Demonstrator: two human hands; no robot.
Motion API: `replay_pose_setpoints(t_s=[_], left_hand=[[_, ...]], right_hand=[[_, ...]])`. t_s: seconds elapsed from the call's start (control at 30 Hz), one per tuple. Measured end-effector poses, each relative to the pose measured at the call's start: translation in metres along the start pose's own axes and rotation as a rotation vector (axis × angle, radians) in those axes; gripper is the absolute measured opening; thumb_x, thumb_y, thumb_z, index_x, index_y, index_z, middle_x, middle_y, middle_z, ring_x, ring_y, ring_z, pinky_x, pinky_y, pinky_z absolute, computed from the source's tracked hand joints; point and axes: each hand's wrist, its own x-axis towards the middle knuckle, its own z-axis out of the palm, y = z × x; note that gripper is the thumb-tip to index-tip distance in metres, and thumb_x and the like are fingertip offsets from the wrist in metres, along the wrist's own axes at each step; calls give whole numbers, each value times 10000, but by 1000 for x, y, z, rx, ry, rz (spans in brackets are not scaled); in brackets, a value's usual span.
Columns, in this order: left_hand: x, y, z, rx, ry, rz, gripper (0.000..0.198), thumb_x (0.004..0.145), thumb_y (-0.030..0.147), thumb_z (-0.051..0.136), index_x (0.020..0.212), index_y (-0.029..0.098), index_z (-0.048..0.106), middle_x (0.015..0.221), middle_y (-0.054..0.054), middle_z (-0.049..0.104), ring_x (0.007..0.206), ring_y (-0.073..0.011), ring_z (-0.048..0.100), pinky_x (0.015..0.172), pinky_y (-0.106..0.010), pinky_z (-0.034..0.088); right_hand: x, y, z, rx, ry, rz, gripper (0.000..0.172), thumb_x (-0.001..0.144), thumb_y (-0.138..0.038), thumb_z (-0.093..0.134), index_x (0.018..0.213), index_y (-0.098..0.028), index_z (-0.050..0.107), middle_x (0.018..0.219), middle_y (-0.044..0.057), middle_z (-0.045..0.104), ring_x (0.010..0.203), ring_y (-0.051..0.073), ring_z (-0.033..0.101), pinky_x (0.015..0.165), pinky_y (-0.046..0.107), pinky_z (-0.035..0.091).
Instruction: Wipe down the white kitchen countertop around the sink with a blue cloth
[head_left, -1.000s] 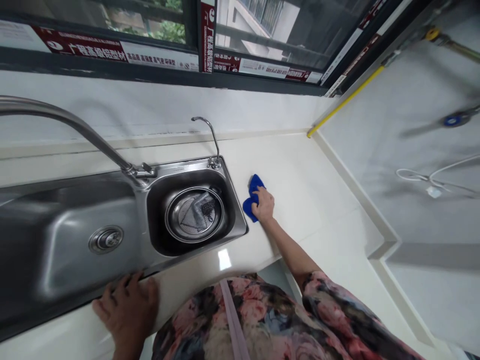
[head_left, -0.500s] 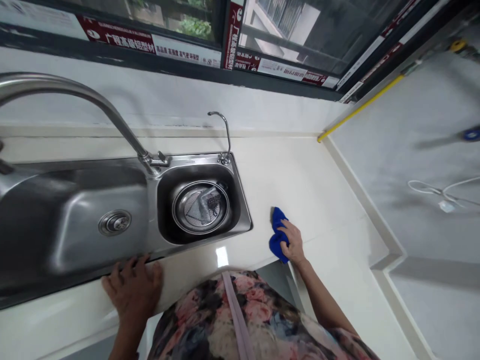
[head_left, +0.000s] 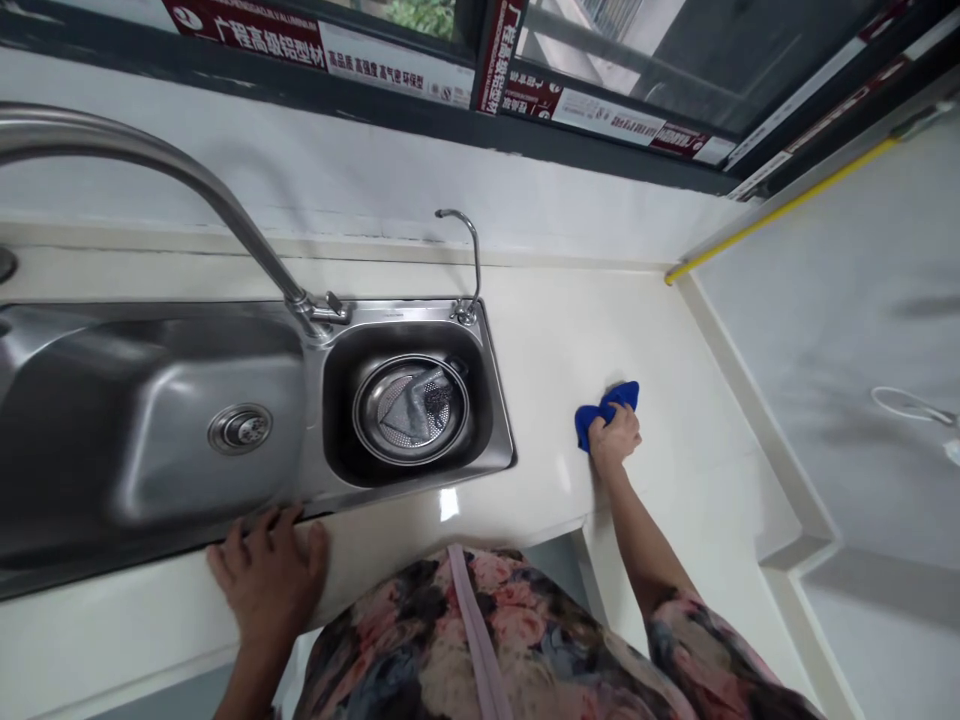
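On the white countertop (head_left: 555, 330), right of the sink, my right hand (head_left: 618, 436) presses down a bunched blue cloth (head_left: 598, 411) with its fingers closed over it. My left hand (head_left: 271, 572) rests flat with fingers spread on the counter's front strip, its fingertips at the edge of the steel sink (head_left: 405, 487). Inside the smaller basin sits a round metal colander (head_left: 361, 425), with a grey mesh cloth (head_left: 412, 410) lying in it.
A large curved faucet (head_left: 217, 195) arches over the wide left basin, which has a drain (head_left: 240, 429). A thin small tap (head_left: 477, 255) stands at the sink's back right corner. A yellow pipe (head_left: 780, 215) runs along the right wall, and a window frame (head_left: 420, 120) borders the back.
My right hand has moved the blue cloth forward and to the right, away from the counter's front edge. The left hand stays in place. The view has shifted slightly.
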Motion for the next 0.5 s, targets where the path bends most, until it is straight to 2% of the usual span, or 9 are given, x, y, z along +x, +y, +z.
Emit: replay_pose_setpoints(t_s=[0.3,0.4,0.5], left_hand=[[-2,-10,5,10,-5,12,505,1006,460,453,1324,148,692,1414,-234,646,1568,-432,338,1288,-658,196],[-2,-11,6,30,0,16,511,1002,454,442,1306,134,699,1395,-243,652,1559,-432,343,1280,-661,201],[-2,-13,6,41,10,42,517,1003,446,435,1280,104,708,1364,-262,658,1543,-442,355,1275,-669,214]], right_hand=[[67,-89,40,73,-114,-49,530,836,-239,500,1331,-133,656,1574,252,525,1443,435,454,1145,705,358],[85,-124,56,94,-140,-81,526,855,-225,500,1349,-117,641,1596,250,513,1458,404,426,1163,671,342],[91,-160,73,131,-170,-164,522,866,-221,497,1360,-113,626,1603,240,510,1474,375,406,1178,646,326]])
